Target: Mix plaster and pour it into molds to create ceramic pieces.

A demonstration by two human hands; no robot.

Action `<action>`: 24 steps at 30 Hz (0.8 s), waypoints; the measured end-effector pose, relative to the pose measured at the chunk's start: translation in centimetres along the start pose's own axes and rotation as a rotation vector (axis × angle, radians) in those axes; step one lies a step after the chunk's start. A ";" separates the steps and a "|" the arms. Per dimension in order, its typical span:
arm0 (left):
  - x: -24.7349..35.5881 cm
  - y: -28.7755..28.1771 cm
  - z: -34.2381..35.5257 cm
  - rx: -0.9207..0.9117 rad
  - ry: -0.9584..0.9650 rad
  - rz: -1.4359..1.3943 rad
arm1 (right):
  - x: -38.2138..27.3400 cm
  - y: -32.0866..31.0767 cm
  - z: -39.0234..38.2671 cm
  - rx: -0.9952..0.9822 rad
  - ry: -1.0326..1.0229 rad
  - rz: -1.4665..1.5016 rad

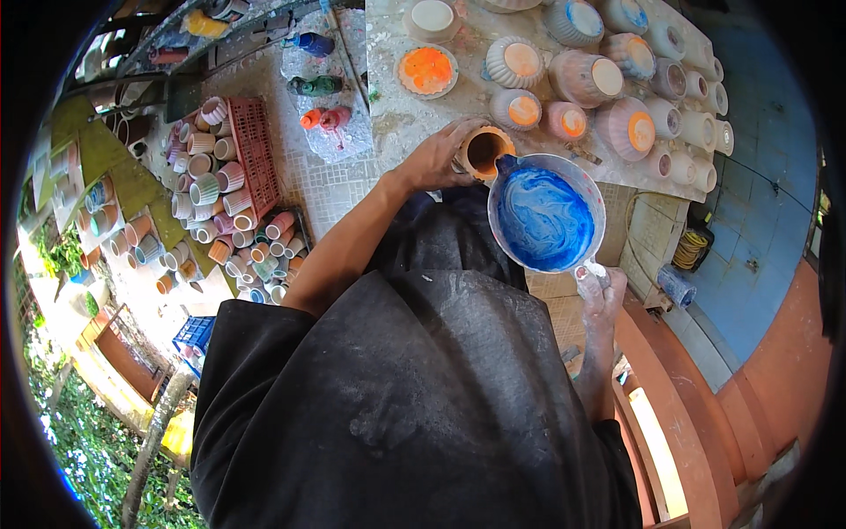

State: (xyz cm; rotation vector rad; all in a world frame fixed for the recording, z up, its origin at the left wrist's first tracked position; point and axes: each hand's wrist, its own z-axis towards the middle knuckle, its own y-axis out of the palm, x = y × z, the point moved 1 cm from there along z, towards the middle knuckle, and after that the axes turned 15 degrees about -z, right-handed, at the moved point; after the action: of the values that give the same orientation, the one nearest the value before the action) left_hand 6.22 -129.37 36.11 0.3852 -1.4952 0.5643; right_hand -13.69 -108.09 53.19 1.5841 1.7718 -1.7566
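Note:
My left hand point(443, 156) is wrapped round a small terracotta pot point(486, 152), its open mouth facing up toward me. My right hand point(603, 286) grips the handle of a pale pitcher point(596, 182). Blue paint point(545, 220) swirled with white fills much of the pitcher. The dark-stained spout points at the pot's rim and is very close to it; whether they touch I cannot tell. No stream of paint shows between them.
Ahead, a worktable point(397, 123) bears several upturned ribbed pots point(515, 62), some with orange or blue bottoms. Paint bottles point(317, 85) stand on a spattered surface at the far left. Left of me are a red crate point(253, 145) and many stacked pots point(204, 188).

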 end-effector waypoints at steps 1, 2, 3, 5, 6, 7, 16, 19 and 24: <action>0.1 0.0 0.0 -0.005 -0.005 0.008 | -0.4 -0.1 0.2 -0.061 -0.003 -0.037; 0.2 0.0 0.0 -0.009 -0.010 0.016 | -0.6 -0.2 0.3 -0.123 -0.005 -0.073; 0.1 0.0 0.0 -0.008 -0.011 0.014 | -0.7 -0.3 0.4 -0.124 -0.005 -0.075; 0.0 0.1 -0.1 0.005 -0.023 0.009 | -0.8 -0.5 0.8 -0.199 0.003 -0.087; -0.1 0.1 -0.1 0.008 -0.022 0.008 | -0.7 -0.6 0.8 -0.201 0.001 -0.089; -0.1 0.1 -0.1 0.006 -0.041 0.003 | -0.6 -0.7 0.8 -0.211 -0.009 -0.099; 0.0 0.0 0.0 0.009 -0.041 0.001 | -1.7 -0.7 1.2 -0.247 -0.010 -0.120; -0.1 0.1 -0.1 0.013 -0.038 0.005 | -1.8 -0.8 1.1 -0.250 -0.005 -0.127; -0.2 0.1 -0.1 0.017 -0.033 0.001 | -2.3 -0.6 1.3 -0.253 0.006 -0.166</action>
State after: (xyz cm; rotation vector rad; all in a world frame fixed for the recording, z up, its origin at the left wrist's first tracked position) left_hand 6.30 -129.27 35.93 0.4085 -1.5231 0.5738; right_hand -13.88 -110.18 54.90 1.3776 2.0854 -1.5178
